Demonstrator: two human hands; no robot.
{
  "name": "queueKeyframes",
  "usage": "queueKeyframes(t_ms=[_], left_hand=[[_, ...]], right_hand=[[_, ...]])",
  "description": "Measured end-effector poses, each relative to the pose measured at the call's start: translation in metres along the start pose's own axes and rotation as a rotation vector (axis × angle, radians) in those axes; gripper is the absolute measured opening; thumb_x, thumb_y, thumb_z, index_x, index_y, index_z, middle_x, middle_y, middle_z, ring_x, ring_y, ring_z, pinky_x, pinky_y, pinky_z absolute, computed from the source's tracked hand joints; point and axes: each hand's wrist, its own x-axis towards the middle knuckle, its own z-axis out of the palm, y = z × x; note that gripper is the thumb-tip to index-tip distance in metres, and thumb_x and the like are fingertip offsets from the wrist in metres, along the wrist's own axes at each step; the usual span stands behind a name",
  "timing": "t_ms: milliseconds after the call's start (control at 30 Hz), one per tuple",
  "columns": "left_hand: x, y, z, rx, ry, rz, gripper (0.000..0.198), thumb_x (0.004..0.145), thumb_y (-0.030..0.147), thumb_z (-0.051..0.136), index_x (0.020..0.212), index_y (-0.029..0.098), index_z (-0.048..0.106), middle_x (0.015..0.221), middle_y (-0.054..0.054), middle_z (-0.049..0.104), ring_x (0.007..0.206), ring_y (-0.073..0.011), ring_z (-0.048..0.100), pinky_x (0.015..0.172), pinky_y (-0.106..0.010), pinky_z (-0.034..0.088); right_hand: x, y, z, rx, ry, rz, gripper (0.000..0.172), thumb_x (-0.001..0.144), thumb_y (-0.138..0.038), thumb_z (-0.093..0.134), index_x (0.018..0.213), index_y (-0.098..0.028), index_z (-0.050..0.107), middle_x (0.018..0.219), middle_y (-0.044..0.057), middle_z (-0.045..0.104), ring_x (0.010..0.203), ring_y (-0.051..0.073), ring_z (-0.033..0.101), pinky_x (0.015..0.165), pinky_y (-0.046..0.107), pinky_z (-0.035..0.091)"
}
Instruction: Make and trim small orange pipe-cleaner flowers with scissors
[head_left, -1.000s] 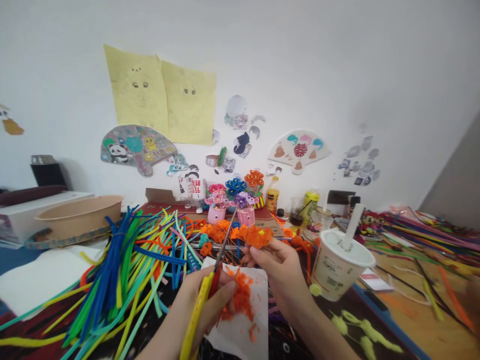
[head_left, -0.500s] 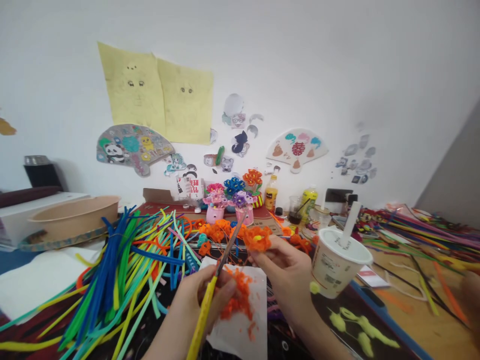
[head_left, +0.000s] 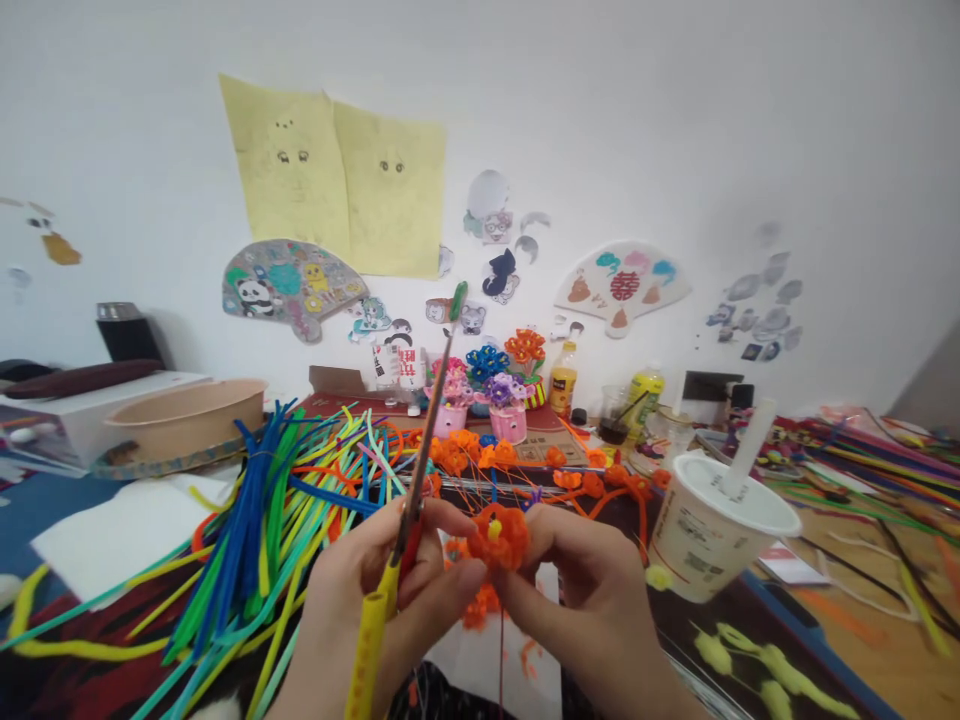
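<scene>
My left hand (head_left: 375,600) is closed round a pair of scissors (head_left: 365,650) with a yellow handle, the narrow metal blades pointing up and away. Its thumb and forefinger also touch the left side of an orange pipe-cleaner flower (head_left: 514,540) with a yellow centre. On the flower's other side, the fingertips of my right hand (head_left: 581,580) pinch its edge and underside. A thin stem hangs down below the bloom. Under both hands lies a white paper sheet (head_left: 536,680) with orange fuzz clippings, partly hidden by my fingers.
Loose and bundled pipe cleaners (head_left: 255,540) cover the left side. More orange flowers (head_left: 457,452) lie behind my hands, before pink flower pots (head_left: 508,424). A lidded paper cup with a straw (head_left: 701,540) stands close by my right wrist. Pale yellow fuzzy pieces (head_left: 780,665) lie in front of it.
My right hand has brought the orange flower down and nearer. My left hand has come up to it, fingertips now on the flower, scissors still held. The view has shifted slightly left.
</scene>
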Motion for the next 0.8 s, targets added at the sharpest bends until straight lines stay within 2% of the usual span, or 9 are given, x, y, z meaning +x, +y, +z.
queueKeyframes(t_ms=[200, 333, 400, 533, 800], left_hand=[[0.001, 0.0, 0.0, 0.03, -0.022, 0.014, 0.019, 0.061, 0.033, 0.072, 0.072, 0.02, 0.063, 0.052, 0.011, 0.024, 0.047, -0.0065, 0.023, 0.048, -0.021, 0.019], [0.002, -0.004, 0.0, 0.062, -0.029, 0.008, 0.019, 0.063, 0.036, 0.071, 0.074, 0.021, 0.065, 0.053, 0.01, 0.026, 0.048, -0.0074, 0.024, 0.048, -0.021, 0.023], [0.002, -0.005, 0.0, 0.086, -0.027, -0.001, 0.02, 0.065, 0.039, 0.07, 0.072, 0.021, 0.065, 0.052, 0.01, 0.027, 0.048, -0.0076, 0.025, 0.048, -0.021, 0.025], [0.002, -0.004, 0.001, 0.153, -0.003, -0.027, 0.025, 0.066, 0.044, 0.069, 0.065, 0.019, 0.061, 0.049, 0.01, 0.025, 0.047, -0.0068, 0.024, 0.046, -0.02, 0.02], [0.014, -0.007, -0.004, 0.141, -0.018, -0.038, 0.029, 0.068, 0.047, 0.066, 0.066, 0.019, 0.059, 0.048, 0.009, 0.036, 0.044, -0.0072, 0.03, 0.043, -0.019, 0.023]], right_hand=[[0.004, 0.0, -0.002, -0.02, -0.039, 0.029, 0.03, 0.072, -0.016, 0.064, 0.052, -0.019, 0.042, 0.052, -0.005, 0.046, 0.049, 0.009, 0.04, 0.047, 0.022, 0.034], [0.004, -0.001, -0.002, -0.036, -0.059, 0.02, 0.029, 0.068, -0.012, 0.064, 0.051, -0.019, 0.041, 0.052, -0.005, 0.047, 0.049, 0.008, 0.042, 0.048, 0.021, 0.036], [0.004, -0.001, -0.002, -0.054, -0.061, 0.023, 0.029, 0.067, -0.011, 0.064, 0.051, -0.019, 0.041, 0.052, -0.005, 0.047, 0.048, 0.008, 0.043, 0.048, 0.021, 0.036], [0.005, 0.0, -0.002, -0.078, -0.081, 0.063, 0.028, 0.066, -0.013, 0.064, 0.051, -0.019, 0.042, 0.051, -0.005, 0.047, 0.048, 0.009, 0.043, 0.048, 0.022, 0.036], [0.013, 0.0, -0.01, -0.033, -0.126, 0.157, 0.024, 0.065, -0.009, 0.061, 0.051, -0.018, 0.044, 0.052, -0.005, 0.047, 0.049, 0.008, 0.041, 0.048, 0.021, 0.035]])
